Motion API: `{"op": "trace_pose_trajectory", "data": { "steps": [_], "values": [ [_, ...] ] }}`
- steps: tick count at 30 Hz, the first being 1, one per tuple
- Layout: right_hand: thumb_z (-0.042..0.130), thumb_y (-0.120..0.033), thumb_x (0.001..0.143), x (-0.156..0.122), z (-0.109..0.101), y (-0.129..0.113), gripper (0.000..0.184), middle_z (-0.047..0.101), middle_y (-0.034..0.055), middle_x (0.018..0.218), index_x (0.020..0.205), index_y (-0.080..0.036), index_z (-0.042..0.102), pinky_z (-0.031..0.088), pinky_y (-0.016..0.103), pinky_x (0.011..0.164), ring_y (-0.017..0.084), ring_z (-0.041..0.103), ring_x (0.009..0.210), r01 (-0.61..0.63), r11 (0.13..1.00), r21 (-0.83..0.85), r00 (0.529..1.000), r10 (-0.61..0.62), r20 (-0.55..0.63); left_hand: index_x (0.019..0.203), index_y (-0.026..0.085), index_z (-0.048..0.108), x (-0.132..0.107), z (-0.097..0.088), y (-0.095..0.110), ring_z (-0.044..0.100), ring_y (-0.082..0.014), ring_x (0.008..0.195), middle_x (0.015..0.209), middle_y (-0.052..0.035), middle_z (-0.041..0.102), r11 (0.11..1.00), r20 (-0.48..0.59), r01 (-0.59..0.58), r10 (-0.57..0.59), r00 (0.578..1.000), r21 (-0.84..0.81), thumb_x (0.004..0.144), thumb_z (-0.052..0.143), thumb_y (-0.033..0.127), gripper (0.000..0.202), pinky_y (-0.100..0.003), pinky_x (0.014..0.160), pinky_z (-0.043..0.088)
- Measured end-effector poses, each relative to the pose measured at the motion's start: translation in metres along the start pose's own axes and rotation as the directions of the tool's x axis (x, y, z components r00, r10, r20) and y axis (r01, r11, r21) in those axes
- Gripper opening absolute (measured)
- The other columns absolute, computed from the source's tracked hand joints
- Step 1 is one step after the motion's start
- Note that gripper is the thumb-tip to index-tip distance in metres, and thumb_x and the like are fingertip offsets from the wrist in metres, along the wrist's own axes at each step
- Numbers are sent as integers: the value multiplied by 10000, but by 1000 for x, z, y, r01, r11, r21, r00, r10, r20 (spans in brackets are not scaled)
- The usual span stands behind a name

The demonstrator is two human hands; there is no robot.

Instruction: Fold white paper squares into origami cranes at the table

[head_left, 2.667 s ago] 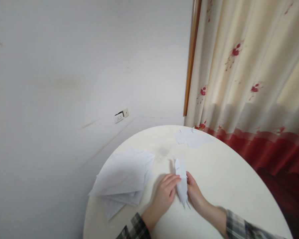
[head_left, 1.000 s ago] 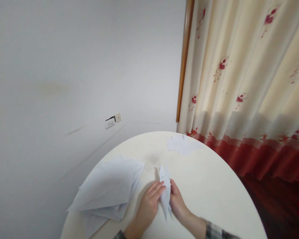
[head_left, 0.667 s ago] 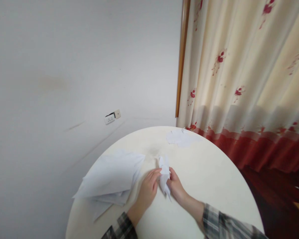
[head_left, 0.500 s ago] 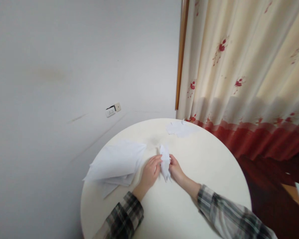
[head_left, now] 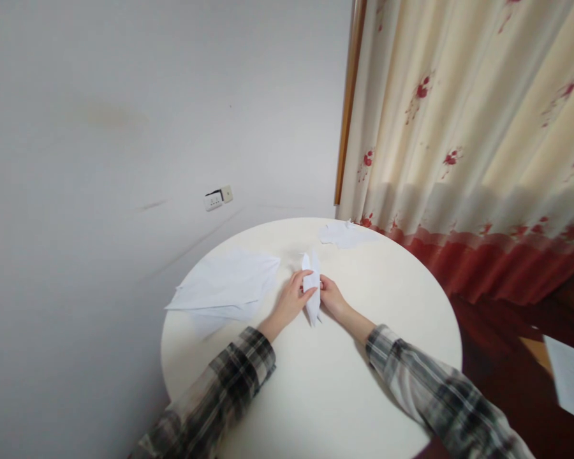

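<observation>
Between my hands, over the middle of the round white table (head_left: 363, 389), is a folded piece of white paper (head_left: 312, 296), narrow and long with pointed, uneven ends. My left hand (head_left: 291, 296) grips its left side, thumb and fingers closed on the near face. From the right, my right hand (head_left: 331, 295) pinches the other edge; some of its fingertips are hidden behind the paper. To the left lies a loose stack of white paper sheets (head_left: 224, 284). Further back, a torn-edged piece of white paper (head_left: 345, 234) rests near the table's far rim.
A pale wall with a power socket (head_left: 213, 201) stands behind and left of the table. Cream curtains (head_left: 435, 159) with red flowers hang at the back right. At the lower right, a printed sheet (head_left: 569, 376) lies over a brown surface beside the dark red floor.
The view has shifted slightly. My left thumb now presses across the front of the folded paper, and the paper's two layers stand more upright. Both hands still hold it.
</observation>
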State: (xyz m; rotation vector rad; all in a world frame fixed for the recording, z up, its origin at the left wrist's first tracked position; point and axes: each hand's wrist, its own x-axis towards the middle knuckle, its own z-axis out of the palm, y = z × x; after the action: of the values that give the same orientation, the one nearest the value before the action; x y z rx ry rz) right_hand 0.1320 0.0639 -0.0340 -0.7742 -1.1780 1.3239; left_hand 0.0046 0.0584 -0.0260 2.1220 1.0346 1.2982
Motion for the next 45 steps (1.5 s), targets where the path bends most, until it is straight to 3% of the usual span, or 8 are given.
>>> {"op": "trace_pose_trajectory", "data": {
  "steps": [8,14,19,23,29,34,40,45],
  "values": [
    [664,-251,552,-8,-2,-9,172,642,-3,649,699,-177,614,415,260,621,138,555,631,-66,988,137,995,77,-71,1025,172,533,3,5,0,567,-176,898,1012,-75,560,959,-209,143,-196,958,-243,668,629,180,370,-304,748,475],
    [735,-296,516,-18,-5,-14,226,620,-7,595,656,-159,621,385,256,580,115,515,565,-85,990,108,991,95,-91,1092,161,471,2,6,8,603,-138,697,830,-32,622,779,2,288,-345,938,-558,579,718,251,577,-263,651,476],
    [741,-252,492,-21,-10,-15,221,621,-10,582,649,-154,620,376,247,559,110,513,545,-120,977,178,982,143,-126,1324,215,273,1,0,18,608,-118,727,913,-42,609,674,-62,284,-440,896,-682,683,660,317,756,-245,666,469],
    [737,-233,493,-19,-12,-18,220,639,-7,610,669,-147,636,376,230,552,101,515,538,-161,962,221,977,187,-99,1178,151,470,2,-5,17,602,-115,735,944,-71,618,588,65,362,-464,884,-723,707,635,367,544,-241,693,456],
    [739,-231,505,-19,-11,-23,204,666,19,654,665,-137,652,388,224,549,110,537,555,-260,946,194,966,258,34,873,132,602,2,-2,15,584,-144,772,892,-65,635,581,147,367,-390,909,-726,703,624,373,296,-247,698,446],
    [726,-182,494,-21,-14,-29,164,622,-9,549,633,-132,655,322,202,459,81,473,459,-368,921,126,925,348,156,929,169,601,5,-11,12,563,-117,800,906,-26,621,595,-4,271,-418,908,-757,710,594,271,241,-215,711,429],
    [701,-183,525,-24,-14,-34,153,604,-22,533,654,-133,636,275,198,425,73,459,426,-440,897,24,869,419,264,729,148,574,11,-29,4,519,-79,649,712,15,569,590,-116,216,-472,874,-778,671,641,347,218,-193,634,404],
    [708,-188,531,-27,-12,-32,152,567,-43,510,622,-143,595,264,193,434,64,448,432,-378,925,43,899,356,256,681,139,547,12,-31,0,484,-69,575,628,30,529,620,-105,237,-463,880,-748,677,640,395,273,-190,579,384]
  ]
}}
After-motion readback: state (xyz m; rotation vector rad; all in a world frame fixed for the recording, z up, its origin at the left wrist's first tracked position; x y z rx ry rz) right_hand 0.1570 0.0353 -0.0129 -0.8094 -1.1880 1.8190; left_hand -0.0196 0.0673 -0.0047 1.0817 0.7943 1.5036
